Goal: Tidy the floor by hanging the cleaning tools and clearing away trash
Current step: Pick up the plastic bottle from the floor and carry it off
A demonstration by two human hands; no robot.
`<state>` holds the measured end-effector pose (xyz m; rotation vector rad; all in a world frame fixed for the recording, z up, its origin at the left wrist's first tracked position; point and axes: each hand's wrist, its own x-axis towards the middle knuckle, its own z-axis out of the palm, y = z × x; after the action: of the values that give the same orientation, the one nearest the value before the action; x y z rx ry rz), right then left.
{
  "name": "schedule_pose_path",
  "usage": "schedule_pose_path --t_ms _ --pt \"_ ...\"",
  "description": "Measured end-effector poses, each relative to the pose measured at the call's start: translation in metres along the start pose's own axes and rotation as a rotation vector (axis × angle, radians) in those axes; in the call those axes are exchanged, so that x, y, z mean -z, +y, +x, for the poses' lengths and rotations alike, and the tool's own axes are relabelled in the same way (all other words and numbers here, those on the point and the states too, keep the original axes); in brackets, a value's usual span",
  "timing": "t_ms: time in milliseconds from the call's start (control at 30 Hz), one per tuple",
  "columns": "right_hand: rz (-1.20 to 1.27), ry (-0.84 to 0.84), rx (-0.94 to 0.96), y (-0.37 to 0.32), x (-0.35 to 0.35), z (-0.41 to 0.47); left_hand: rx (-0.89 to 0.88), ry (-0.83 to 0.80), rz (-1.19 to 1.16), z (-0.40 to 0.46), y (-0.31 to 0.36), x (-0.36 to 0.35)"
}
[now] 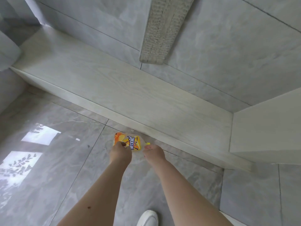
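Observation:
A clear plastic bottle (132,141) with a yellow and orange label and a yellow cap lies on its side on the grey tiled floor, close to a pale wooden ledge. My left hand (120,153) grips the bottle's label end. My right hand (154,152) closes around the cap end. A flat mop head (160,30) with a looped grey pad hangs against the tiled wall above the ledge; its handle is out of view.
The long pale wooden ledge (130,98) runs diagonally along the wall base. A white cabinet block (267,128) stands at the right. My white shoe (148,217) shows at the bottom. Glossy floor tiles (48,160) reflect a window at the left.

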<state>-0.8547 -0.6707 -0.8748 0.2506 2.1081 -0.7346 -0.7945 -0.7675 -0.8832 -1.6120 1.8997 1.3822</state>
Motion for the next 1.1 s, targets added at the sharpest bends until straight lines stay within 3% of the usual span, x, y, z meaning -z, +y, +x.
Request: schedule_pose_path --t_ms 333,567,1100 --pt "-0.041 -0.001 0.024 0.037 -0.043 0.091 0.05 0.085 0.161 0.081 -0.032 -0.049" --pt "0.063 0.122 -0.063 0.053 -0.062 0.136 0.082 0.141 0.116 0.119 -0.047 -0.085" --pt "0.374 0.11 -0.228 0.062 -0.076 0.167 0.053 0.169 0.01 0.156 -0.06 -0.093"
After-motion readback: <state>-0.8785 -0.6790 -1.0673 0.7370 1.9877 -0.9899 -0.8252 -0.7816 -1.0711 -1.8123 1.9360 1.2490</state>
